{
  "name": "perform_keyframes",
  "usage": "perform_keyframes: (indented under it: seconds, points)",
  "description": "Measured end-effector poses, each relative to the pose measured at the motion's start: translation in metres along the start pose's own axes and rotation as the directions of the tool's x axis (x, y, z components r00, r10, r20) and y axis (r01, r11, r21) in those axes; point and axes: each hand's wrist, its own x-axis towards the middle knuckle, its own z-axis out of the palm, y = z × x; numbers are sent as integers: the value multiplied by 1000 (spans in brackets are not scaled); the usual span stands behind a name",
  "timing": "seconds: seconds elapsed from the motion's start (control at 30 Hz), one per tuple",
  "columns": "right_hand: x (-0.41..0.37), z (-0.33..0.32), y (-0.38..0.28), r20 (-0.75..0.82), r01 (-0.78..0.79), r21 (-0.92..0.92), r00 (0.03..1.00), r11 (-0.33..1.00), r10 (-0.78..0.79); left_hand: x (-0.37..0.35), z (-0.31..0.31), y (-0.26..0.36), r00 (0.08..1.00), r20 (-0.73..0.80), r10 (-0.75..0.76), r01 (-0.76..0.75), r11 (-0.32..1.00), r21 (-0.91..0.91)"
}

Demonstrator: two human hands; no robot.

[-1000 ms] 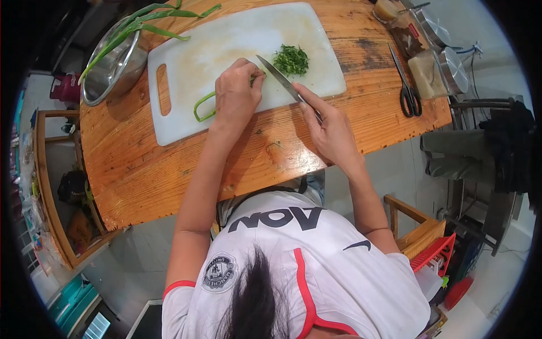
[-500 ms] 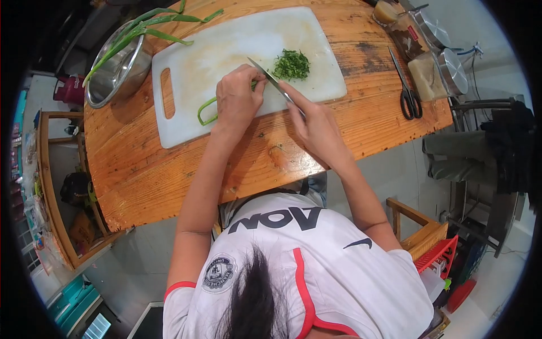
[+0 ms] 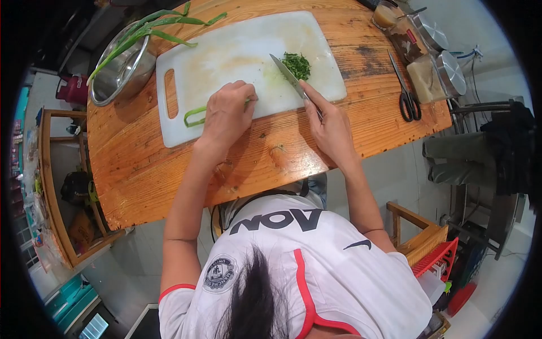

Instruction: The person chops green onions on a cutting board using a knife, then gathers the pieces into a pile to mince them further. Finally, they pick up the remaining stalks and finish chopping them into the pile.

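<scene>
White cutting board (image 3: 226, 51): right hand (image 3: 333, 133) grasps knife (image 3: 287, 72), blade now beside chopped greens (image 3: 297, 64); left hand (image 3: 226, 113), clenching scallion (image 3: 193, 116), has slid toward the board's handle.

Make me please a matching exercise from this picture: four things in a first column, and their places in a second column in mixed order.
1. knife
2. scissors
3. steel bowl
4. onion stalk

A. on the wooden table, right of the white board
B. pressed under the left hand
C. held in the right hand
D. beside the board's handle end, long green leaves in it

Pairs: 1-C, 2-A, 3-D, 4-B.
</scene>
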Motion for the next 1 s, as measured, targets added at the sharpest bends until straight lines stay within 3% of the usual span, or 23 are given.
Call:
perform_keyframes:
  seconds: [0.07, 0.2, 0.4, 0.5, 0.7, 0.9, 1.0]
  points:
    - [-1, -3, -11, 26, -16, -14, 1000, 1000, 16, 0, -3, -1, 1000, 24, -12, 11, 1000, 23]
    - [-3, 27, -11, 35, 182, -22, 983, 983, -182, 0, -7, -6, 998, 52, -26, 22, 997, 77]
    - [6, 7, -1, -60, 68, -85, 995, 994, -73, -1, -13, -14, 998, 52, -29, 33, 996, -88]
    - [-3, -8, 1, -30, 36, 4, 999, 999, -36, 4, -15, -15, 996, 90, -23, 32, 995, -94]
    - [-18, -5, 9, 77, 107, 60, 991, 992, -111, 14, -10, -20, 995, 99, -22, 32, 994, -105]
    - [1, -20, 12, 23, 39, -71, 999, 997, -37, 10, -19, -18, 995, 90, -34, 43, 994, -102]
    - [0, -7, 4, 56, 143, 29, 988, 989, -145, 7, -22, -20, 988, 145, -50, 64, 994, -93]
